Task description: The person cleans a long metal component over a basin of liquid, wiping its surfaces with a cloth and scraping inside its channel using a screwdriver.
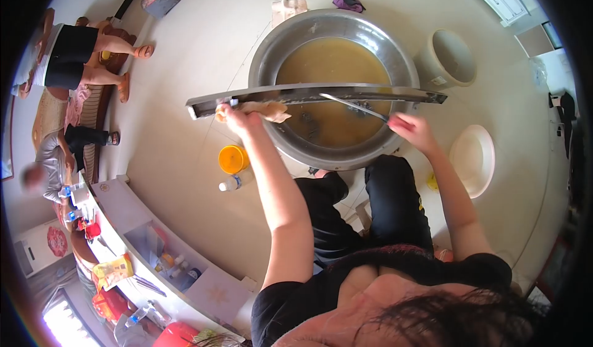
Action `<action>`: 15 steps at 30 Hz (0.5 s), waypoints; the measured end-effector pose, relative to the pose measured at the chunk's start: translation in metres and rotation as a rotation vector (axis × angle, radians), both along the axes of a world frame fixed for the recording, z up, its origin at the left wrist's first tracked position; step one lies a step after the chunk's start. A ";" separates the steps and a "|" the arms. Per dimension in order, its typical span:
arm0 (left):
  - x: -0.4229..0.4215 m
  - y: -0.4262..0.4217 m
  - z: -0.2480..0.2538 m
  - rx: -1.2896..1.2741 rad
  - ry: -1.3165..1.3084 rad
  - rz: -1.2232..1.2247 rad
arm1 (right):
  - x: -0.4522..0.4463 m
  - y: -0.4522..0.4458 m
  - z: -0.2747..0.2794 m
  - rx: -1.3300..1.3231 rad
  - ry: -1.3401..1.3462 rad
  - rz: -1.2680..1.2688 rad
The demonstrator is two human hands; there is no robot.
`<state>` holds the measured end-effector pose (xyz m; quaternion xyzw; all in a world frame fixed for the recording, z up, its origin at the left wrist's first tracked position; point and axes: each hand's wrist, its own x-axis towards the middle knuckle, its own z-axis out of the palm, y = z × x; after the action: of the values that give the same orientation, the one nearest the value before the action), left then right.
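Note:
A long, narrow metal channel (364, 90) lies across a wide steel basin (262, 57) of murky brownish water. At the channel's left end, my left hand (241, 120) grips it, with a tan cloth (270, 110) in the same hand. My right hand (412, 131) is closed around the handle of a slim, pale-bladed tool (352, 104), perhaps a knife or scraper. Its tip reaches the channel's near side. Several dark patterned items (310, 125), too unclear to name, lie in the water.
A grey bucket (426, 63) stands right of the basin, with a white tub (485, 162) nearer me. An orange container (233, 159) and a bottle (231, 183) are at left. Two people are near a sofa (49, 115); a cluttered low cabinet (207, 294) stands at lower left.

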<state>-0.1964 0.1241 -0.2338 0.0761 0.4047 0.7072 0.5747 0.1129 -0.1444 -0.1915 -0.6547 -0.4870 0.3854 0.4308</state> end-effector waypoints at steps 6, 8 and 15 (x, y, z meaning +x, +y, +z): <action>-0.025 0.005 -0.002 -0.050 -0.006 0.026 | 0.027 -0.153 -0.066 -0.382 0.296 -0.708; -0.019 0.002 0.005 -0.010 -0.004 0.063 | 0.027 -0.181 -0.094 -0.481 0.329 -0.824; -0.018 -0.007 0.006 0.047 -0.013 -0.032 | 0.052 -0.213 -0.250 -0.782 0.567 -0.987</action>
<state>-0.2142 0.1168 -0.2283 0.0914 0.3831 0.7074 0.5869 0.1650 -0.3573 -0.4414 -0.7811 0.1744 0.4479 0.3986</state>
